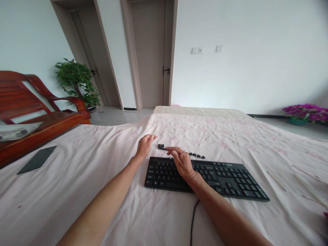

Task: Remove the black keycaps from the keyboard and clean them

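A black keyboard (230, 177) lies on the pink-flowered cloth in front of me, its cable running toward me. Over its upper left part hovers my right hand (182, 163), thumb and forefinger closed on a thin wire tool (182, 149); a small loop of wire shows past the fingers. My left hand (145, 144) is beyond the keyboard's left corner, its fingers pressed together; whatever they hold, if anything, is too small to make out. Just right of it are a few loose black keycaps (161, 146). More keycaps (194, 155) lie in a row behind the keyboard, partly hidden by my right hand.
A dark flat phone-like slab (37, 160) rests on the cloth (102, 205) at left. Several thin sticks (276, 181) lie to the right. A wooden bench (43, 112) and a potted plant (77, 80) stand at left; purple flowers (304, 112) are at far right.
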A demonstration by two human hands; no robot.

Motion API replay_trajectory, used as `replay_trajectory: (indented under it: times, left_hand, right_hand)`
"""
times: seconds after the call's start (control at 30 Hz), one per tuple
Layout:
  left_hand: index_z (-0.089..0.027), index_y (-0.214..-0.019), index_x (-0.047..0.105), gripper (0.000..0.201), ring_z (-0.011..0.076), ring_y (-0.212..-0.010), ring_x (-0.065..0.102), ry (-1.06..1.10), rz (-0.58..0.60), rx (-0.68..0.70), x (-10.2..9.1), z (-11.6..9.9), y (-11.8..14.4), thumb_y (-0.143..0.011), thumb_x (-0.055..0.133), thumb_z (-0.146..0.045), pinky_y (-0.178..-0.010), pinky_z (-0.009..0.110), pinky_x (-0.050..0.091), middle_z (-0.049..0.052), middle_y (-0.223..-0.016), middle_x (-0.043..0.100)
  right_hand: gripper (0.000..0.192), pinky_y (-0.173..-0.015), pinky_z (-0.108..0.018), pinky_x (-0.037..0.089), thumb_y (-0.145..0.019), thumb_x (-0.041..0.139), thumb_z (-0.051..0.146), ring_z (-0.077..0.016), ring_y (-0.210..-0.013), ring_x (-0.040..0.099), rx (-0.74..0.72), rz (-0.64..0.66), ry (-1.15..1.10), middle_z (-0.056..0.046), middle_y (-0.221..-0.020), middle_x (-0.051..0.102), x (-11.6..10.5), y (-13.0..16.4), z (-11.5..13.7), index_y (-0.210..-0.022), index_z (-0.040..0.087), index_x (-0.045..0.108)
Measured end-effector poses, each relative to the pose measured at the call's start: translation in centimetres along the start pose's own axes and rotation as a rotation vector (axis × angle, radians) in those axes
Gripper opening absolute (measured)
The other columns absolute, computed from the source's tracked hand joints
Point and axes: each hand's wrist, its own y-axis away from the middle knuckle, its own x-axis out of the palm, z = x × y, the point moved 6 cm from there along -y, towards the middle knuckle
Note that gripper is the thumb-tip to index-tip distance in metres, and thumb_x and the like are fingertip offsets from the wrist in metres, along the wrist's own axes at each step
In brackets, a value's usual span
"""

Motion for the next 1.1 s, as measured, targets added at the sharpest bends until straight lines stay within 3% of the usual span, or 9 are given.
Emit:
replay_trajectory:
  times: [0.07, 0.17, 0.5, 0.8, 0.93, 1.1]
  left_hand:
    - [-0.015, -0.1, 0.067, 0.043, 0.0195, -0.09, 0.063, 0.075, -0.03, -0.008, -1.1, -0.2, 1.7, -0.089, 0.037, -0.044, -0.077, 0.027, 0.047, 0.009, -0.1, 0.07]
    - [-0.015, -0.095, 0.068, 0.039, 0.019, -0.087, 0.063, 0.121, 0.014, 0.028, -1.7, -0.5, 3.7, -0.087, 0.043, -0.044, -0.077, 0.027, 0.047, 0.008, -0.094, 0.071]
    - [-0.02, -0.091, 0.072, 0.028, 0.016, -0.079, 0.059, 0.055, 0.227, 0.145, -1.1, -0.3, 6.2, -0.086, 0.051, -0.038, -0.069, 0.025, 0.044, 0.004, -0.089, 0.067]
    - [-0.025, -0.092, 0.073, 0.022, 0.0196, -0.098, 0.056, 0.007, 0.315, 0.23, -0.5, -0.4, 6.8, -0.083, 0.057, -0.037, -0.081, 0.028, 0.044, 0.005, -0.097, 0.063]
    - [-0.025, -0.088, 0.072, 0.017, 0.0199, -0.102, 0.054, -0.014, 0.343, 0.277, -0.1, -0.1, 6.8, -0.083, 0.058, -0.033, -0.093, 0.03, 0.04, 0.003, -0.1, 0.064]
    - [-0.022, -0.081, 0.071, 0.019, 0.0195, -0.1, 0.053, -0.035, 0.37, 0.308, 0.3, 0.4, 6.7, -0.084, 0.057, -0.036, -0.091, 0.031, 0.039, 0.002, -0.097, 0.064]
  right_hand:
    - [0.036, -0.077, -0.03, 0.046, -0.095, 0.039, 0.04, -0.0172, -0.081, 0.06, 0.004, 0.032, -0.052, -0.005, -0.093, 0.066, 0.6, -0.2, 0.0, -0.11, 0.022, 0.066]
    - [0.034, -0.075, -0.03, 0.048, -0.092, 0.044, 0.04, -0.0162, -0.077, 0.06, 0.05, 0.074, -0.115, -0.006, -0.096, 0.067, 1.5, -0.3, 0.0, -0.115, 0.021, 0.062]
    - [0.032, -0.068, -0.026, 0.045, -0.095, 0.038, 0.037, -0.0129, -0.066, 0.057, 0.079, 0.194, -0.096, -0.002, -0.084, 0.067, 2.8, -0.2, 0.7, -0.095, 0.02, 0.066]
    - [0.038, -0.065, -0.024, 0.042, -0.097, 0.033, 0.038, -0.0128, -0.062, 0.054, 0.063, 0.258, 0.047, 0.001, -0.065, 0.057, 3.8, -0.7, 1.1, -0.08, 0.019, 0.061]
    - [0.033, -0.067, -0.024, 0.04, -0.097, 0.034, 0.034, -0.0136, -0.066, 0.055, -0.03, 0.306, 0.167, -0.001, -0.07, 0.059, 4.6, -1.0, 1.9, -0.079, 0.019, 0.057]
    - [0.031, -0.066, -0.024, 0.039, -0.098, 0.033, 0.031, -0.0136, -0.067, 0.056, -0.087, 0.351, 0.234, -0.001, -0.071, 0.059, 5.8, -1.2, 2.0, -0.078, 0.018, 0.054]
